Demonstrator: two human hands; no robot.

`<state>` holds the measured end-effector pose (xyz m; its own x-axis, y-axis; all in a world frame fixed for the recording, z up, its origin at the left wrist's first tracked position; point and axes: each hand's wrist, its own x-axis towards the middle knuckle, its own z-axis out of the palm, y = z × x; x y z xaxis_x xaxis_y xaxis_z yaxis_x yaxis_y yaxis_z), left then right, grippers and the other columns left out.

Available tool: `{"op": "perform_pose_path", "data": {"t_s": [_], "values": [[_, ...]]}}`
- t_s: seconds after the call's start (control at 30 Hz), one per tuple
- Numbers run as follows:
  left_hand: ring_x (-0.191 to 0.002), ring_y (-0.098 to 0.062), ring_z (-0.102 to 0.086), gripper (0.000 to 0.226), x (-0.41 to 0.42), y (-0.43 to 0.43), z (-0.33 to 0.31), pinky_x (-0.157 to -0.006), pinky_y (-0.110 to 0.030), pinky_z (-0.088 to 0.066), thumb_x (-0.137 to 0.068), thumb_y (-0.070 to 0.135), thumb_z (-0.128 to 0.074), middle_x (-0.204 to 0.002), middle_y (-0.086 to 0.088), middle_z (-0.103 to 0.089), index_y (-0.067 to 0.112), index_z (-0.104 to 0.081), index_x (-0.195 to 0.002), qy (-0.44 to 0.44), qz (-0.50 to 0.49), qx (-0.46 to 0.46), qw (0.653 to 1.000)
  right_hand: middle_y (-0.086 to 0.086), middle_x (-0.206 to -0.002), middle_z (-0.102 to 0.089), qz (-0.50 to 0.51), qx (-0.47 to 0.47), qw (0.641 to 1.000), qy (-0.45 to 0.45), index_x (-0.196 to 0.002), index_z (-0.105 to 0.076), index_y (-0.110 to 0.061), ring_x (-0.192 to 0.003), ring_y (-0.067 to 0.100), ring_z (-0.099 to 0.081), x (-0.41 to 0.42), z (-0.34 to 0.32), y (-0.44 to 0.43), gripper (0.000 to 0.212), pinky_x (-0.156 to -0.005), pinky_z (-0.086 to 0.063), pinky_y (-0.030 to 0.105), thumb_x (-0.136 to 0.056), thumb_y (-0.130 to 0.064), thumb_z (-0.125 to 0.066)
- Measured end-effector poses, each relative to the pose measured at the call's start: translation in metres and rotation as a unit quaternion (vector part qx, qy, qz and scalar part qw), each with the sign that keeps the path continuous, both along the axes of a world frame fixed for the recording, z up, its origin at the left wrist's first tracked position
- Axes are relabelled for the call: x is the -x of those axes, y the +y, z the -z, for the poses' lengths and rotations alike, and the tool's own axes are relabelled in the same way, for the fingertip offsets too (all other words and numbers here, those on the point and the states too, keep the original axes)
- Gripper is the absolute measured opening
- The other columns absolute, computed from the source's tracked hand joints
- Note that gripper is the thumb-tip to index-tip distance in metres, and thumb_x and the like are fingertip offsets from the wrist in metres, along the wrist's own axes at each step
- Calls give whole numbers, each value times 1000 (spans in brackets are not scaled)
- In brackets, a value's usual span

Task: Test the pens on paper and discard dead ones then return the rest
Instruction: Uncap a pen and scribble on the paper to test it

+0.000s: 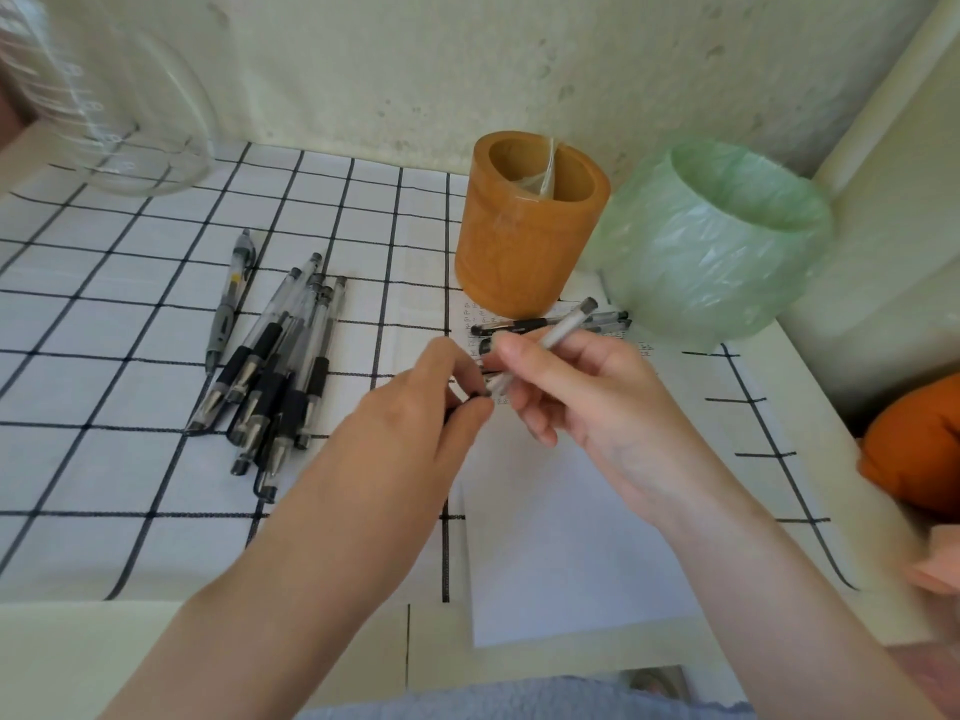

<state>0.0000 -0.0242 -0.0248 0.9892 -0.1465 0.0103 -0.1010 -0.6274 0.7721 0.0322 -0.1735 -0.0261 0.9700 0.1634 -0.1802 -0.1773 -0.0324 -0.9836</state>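
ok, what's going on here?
A person holds one pen in the right hand over the paper, while the left hand pinches its lower end. A pile of pens lies on the checked cloth to the left; a few loose pens lie by the orange holder, beside the green-bagged bin.

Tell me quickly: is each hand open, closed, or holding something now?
The left hand pinches the lower end of the white pen, at a small black part.
The right hand grips the barrel of the same pen.
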Motion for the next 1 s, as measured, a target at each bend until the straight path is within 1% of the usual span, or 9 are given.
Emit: {"op": "perform_pose_path", "data": {"t_s": [0.13,0.3,0.4,0.5,0.63,0.7,0.8,0.9,1.0], "values": [[-69,-5,-58,14,0,0,-1,-71,-22,-44,-92,41,-37,-72,10,-59,33,-49,-92,25,1,6,1000,1,-56,-58,6,-16,1000,-25,-80,-69,-4,-47,13,-48,0,-2,-1,28,-44,-37,19,-76,-31,-64],[-48,-4,-46,24,0,0,-5,-50,-17,-37,-85,47,-34,-49,6,-49,34,-53,-80,16,1,14,1000,1,-57,-57,6,-23,999,-37,-78,-69,-6,-47,13,-47,1,-4,-2,28,-45,-37,19,-77,-33,-62],[-46,-3,-45,23,0,0,-9,-47,-13,-35,-80,54,-34,-50,17,-50,40,-51,-76,-5,-10,10,1000,2,-57,-55,9,-53,998,-42,-75,-68,-10,-43,13,-44,1,-9,-4,24,-43,-36,18,-79,-32,-61],[-46,-3,-45,25,1,-2,-7,-47,-15,-35,-78,57,-34,-48,8,-48,39,-51,-84,3,-14,30,999,3,-55,-55,40,-68,996,-43,-76,-64,-7,-40,15,-47,1,-10,-5,24,-39,-34,20,-84,-29,-59],[-38,-5,-41,17,-5,3,-1,-39,-18,-32,-95,28,-35,-50,5,-41,31,-50,-102,47,-58,32,997,7,-56,-63,140,-104,985,-3,-77,-58,-9,-50,23,-65,-5,-9,-20,26,-39,-37,20,-96,-24,-46],[-46,-10,-47,27,-7,8,1,-44,-24,-38,-96,10,-32,-60,0,-47,27,-50,-107,45,-63,18,997,6,-57,-64,162,-118,980,18,-79,-57,-12,-58,22,-69,-7,-10,-28,22,-40,-39,19,-95,-24,-48],[-68,-24,-57,32,-8,9,3,-72,-43,-50,-95,2,-31,-68,-1,-52,20,-55,-102,51,-44,6,998,-2,-56,-50,155,-109,981,27,-71,-54,-14,-51,12,-56,-9,-4,-30,16,-40,-38,18,-78,-18,-69],[-61,-19,-53,26,-8,7,3,-72,-45,-52,-98,14,-33,-65,4,-49,21,-58,-98,67,-32,2,997,-7,-49,-41,170,-118,978,34,-64,-47,-15,-41,7,-40,-10,3,-28,27,-39,-33,17,-79,-3,-66],[-54,-18,-55,18,-6,7,2,-63,-40,-56,-97,26,-38,-67,5,-53,29,-55,-97,88,-18,-3,996,-5,-39,-33,185,-109,976,37,-77,-56,-13,-38,12,-45,-12,8,-27,15,-41,-34,21,-88,-5,-53]]}}
